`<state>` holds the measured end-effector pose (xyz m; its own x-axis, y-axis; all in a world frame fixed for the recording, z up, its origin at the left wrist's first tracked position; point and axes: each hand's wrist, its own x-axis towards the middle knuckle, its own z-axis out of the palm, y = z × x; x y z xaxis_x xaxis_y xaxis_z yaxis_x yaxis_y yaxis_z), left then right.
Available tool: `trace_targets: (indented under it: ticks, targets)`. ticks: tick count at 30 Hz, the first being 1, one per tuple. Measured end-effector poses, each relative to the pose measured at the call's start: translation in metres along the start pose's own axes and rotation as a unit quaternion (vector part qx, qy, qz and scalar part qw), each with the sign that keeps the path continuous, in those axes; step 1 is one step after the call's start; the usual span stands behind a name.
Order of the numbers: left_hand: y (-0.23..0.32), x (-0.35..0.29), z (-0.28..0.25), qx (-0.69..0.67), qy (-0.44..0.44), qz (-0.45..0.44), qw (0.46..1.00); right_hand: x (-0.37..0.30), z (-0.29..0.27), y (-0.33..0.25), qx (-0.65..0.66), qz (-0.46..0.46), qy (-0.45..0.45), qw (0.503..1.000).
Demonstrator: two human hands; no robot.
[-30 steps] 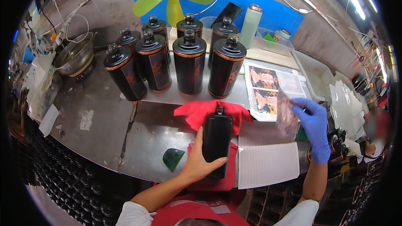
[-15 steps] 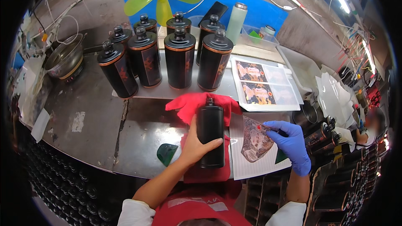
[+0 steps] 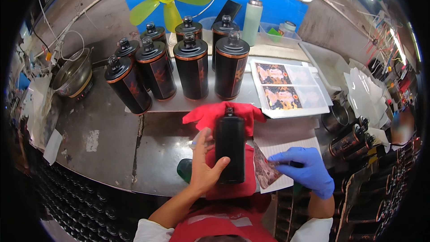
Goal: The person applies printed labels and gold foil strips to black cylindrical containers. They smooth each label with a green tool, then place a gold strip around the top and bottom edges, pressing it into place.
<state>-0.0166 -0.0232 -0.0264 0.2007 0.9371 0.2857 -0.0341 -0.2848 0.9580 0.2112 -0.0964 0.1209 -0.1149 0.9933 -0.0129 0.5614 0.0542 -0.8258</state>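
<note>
One black bottle [image 3: 230,145] over red cloth [image 3: 207,115], long axis near-to-far | my left hand [image 3: 205,165] nearer, spread along its left | my right hand [image 3: 307,168] pinching patterned film [image 3: 265,173], just right of bottle

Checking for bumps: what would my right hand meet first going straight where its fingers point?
Past the patterned sheet your right hand holds, probably the black bottle, though depth is unclear.

Left hand [image 3: 205,166] spread, right hand [image 3: 308,169] pinched
</note>
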Motion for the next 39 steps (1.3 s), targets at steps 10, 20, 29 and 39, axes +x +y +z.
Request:
trace_targets:
  ticks: [10, 20, 29, 39]
  targets:
    - [0.014, 0.011, -0.029, -0.198, -0.132, -0.057, 0.970, 0.039, 0.022, -0.021, 0.232, 0.157, -0.021, 0.960]
    - [-0.010, 0.040, -0.011, -0.181, 0.032, -0.141, 0.973, 0.092, 0.064, 0.052, 0.235, 0.201, 0.066, 0.949]
    - [-0.025, 0.060, -0.007, -0.149, 0.093, -0.131, 0.976, 0.106, 0.077, 0.062, 0.259, 0.215, 0.143, 0.931]
    - [-0.038, 0.057, 0.000, -0.296, 0.118, -0.219, 0.922, 0.110, 0.090, 0.082, 0.303, 0.199, 0.204, 0.909]
